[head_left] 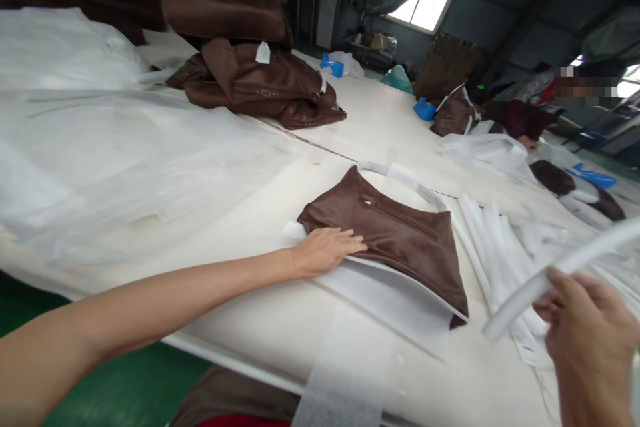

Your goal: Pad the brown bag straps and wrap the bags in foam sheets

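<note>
A brown leather bag (400, 233) lies flat on the pale table, with a zipped slit near its upper edge. Its strap (400, 177), wrapped in white material, curves behind it. My left hand (327, 250) rests on the bag's lower left edge, fingers stretched out. White sheet material (395, 300) shows under the bag's near edge. At the right, my right hand (585, 307) pinches a long white foam-like strip (560, 267), raised above the table and slightly blurred.
More brown bags (260, 83) lie at the back left beside a large heap of white sheeting (90, 147). White strips (493, 240) lie right of the bag. A person's hand (527, 142) is at the far right; another person stands at the top left.
</note>
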### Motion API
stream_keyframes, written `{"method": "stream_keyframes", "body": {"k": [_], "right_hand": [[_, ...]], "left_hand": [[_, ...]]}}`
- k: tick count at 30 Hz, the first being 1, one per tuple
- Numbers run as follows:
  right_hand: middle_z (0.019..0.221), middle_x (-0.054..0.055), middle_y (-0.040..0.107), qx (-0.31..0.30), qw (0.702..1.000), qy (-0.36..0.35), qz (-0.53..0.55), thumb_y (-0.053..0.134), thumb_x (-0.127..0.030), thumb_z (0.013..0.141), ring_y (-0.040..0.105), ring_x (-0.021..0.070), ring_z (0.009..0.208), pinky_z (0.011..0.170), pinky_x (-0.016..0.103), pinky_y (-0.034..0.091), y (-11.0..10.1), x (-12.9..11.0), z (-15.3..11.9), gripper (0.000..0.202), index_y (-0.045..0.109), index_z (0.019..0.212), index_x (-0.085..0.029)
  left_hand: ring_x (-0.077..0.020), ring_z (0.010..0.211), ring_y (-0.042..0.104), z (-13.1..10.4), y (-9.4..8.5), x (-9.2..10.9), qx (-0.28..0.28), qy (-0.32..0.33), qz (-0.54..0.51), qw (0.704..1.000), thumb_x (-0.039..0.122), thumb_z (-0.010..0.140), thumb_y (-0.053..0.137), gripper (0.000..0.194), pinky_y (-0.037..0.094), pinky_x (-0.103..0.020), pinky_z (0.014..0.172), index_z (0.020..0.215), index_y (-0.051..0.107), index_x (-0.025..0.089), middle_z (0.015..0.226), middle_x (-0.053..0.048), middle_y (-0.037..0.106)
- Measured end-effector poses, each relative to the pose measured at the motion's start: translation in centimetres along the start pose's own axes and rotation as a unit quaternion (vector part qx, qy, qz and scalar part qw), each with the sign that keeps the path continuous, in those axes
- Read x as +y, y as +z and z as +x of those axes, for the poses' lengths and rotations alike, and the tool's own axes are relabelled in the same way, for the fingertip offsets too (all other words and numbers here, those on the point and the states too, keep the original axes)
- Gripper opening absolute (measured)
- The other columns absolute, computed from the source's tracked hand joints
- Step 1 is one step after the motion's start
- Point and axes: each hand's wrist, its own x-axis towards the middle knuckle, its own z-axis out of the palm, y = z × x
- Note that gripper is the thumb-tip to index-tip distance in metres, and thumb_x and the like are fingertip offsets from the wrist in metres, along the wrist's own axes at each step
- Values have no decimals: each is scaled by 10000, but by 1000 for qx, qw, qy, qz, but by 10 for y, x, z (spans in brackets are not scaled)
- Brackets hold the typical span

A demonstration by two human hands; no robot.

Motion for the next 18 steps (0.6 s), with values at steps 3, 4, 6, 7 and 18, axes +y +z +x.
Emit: {"method": "stream_keyframes", "body": {"k": [3,4,6,7,18], "right_hand": [[619,6,620,-48,963,146,223,794,-294,582,505,118,441,377,235,379,-30,-19,-56,252,604,724,-207],[656,17,662,-90,946,197,241,817,-281,553,544,121,448,385,235,430,-33,-20,-79,284,619,736,-193],[678,43,707,-165,911,289,244,867,-279,524,646,173,499,460,282,545,-24,-16,-126,345,629,743,-160],[644,35,701,-193,890,327,252,868,-287,574,686,193,555,520,292,579,-13,-13,-148,333,628,761,-153],[740,107,726,-282,753,444,396,814,-308,692,742,234,727,624,275,594,160,-31,-204,306,622,806,-99]], "left_hand": [[-215,1283,538,7,-11,-2,-22,-23,-22,999,58,886,420,526,450,-391,1044,1343,516,300,1395,-4,570],[-213,1245,573,11,-16,-3,-33,-32,-26,999,84,891,440,505,470,-365,1010,1330,525,318,1371,5,593],[-208,1136,645,17,-25,-4,-57,-45,-30,997,155,902,484,444,497,-306,924,1300,546,342,1287,14,656],[-205,1075,671,20,-30,-4,-70,-48,-31,996,191,908,497,408,500,-282,882,1282,559,343,1227,14,689],[-224,995,695,27,-50,-8,-136,-22,-33,990,337,960,388,368,494,-266,817,1282,561,295,1128,-7,724]]}}
